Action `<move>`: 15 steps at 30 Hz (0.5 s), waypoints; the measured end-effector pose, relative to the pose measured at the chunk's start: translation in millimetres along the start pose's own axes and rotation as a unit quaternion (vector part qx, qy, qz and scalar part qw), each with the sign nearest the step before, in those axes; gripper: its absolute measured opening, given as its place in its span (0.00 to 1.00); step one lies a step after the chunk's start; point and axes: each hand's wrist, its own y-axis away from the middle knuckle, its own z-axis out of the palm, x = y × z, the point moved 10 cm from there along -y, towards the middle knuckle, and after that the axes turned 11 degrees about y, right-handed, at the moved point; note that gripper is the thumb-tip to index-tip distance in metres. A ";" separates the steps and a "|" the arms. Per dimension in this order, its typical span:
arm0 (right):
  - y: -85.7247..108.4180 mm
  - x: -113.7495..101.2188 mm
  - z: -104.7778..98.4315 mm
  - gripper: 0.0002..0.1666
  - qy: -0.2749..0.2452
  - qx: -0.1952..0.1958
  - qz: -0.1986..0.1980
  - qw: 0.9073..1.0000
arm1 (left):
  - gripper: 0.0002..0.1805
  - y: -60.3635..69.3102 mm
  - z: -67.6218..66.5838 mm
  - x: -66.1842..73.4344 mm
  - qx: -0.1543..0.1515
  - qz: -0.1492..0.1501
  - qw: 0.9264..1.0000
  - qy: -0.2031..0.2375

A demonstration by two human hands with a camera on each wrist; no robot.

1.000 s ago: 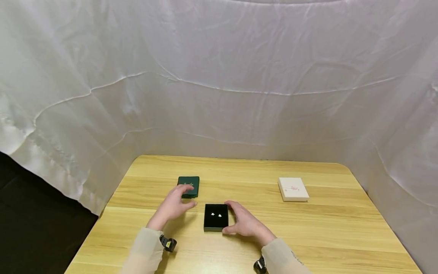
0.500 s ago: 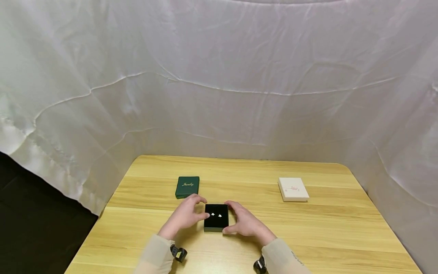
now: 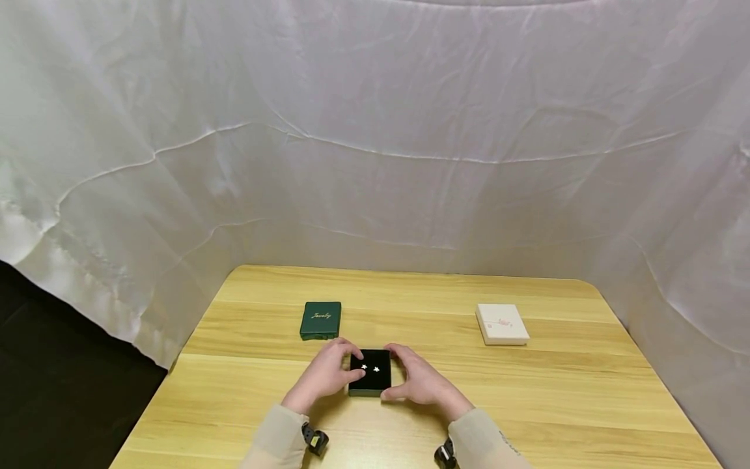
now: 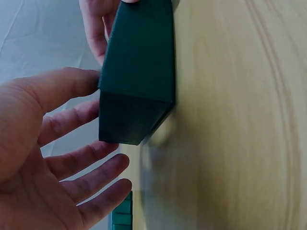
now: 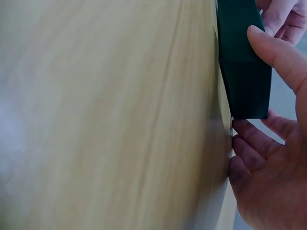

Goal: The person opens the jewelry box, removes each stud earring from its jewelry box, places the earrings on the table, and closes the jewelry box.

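In the head view a small dark green jewelry box [image 3: 364, 393] lies uncovered on the table, with a black insert inside. Two star-shaped earrings, a left one [image 3: 364, 367] and a right one [image 3: 376, 369], sit on that insert. My right hand [image 3: 418, 378] holds the box's right side, thumb at the near corner and fingertips at the far one. Over the left part of the box is my left hand [image 3: 325, 372], thumb and forefinger close to the left earring. The left wrist view shows the left hand's other fingers spread beside the box wall [image 4: 139, 52]; whether the earring is touched is hidden.
A green square lid or box [image 3: 320, 318] lettered "Jewelry" lies behind the left hand. Toward the back right stands a white box [image 3: 502, 322] with a pink print. Pale cloth [image 3: 410, 195] hangs behind the wooden table [image 3: 586, 391].
My left hand has moved right, from in front of the green lettered piece to over the jewelry box's left part. The right hand and the box have stayed in place.
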 end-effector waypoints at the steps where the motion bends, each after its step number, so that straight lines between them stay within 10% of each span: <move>1: -0.2 -0.1 0.0 0.55 0.000 0.001 -0.002 1.000 | 0.10 -0.3 0.5 -0.1 -0.001 0.001 1.000 0.001; 15: 0.1 -0.8 1.0 0.56 -0.002 -0.007 -0.001 1.000 | 0.08 -1.1 8.7 -4.1 -0.007 0.007 1.000 -0.024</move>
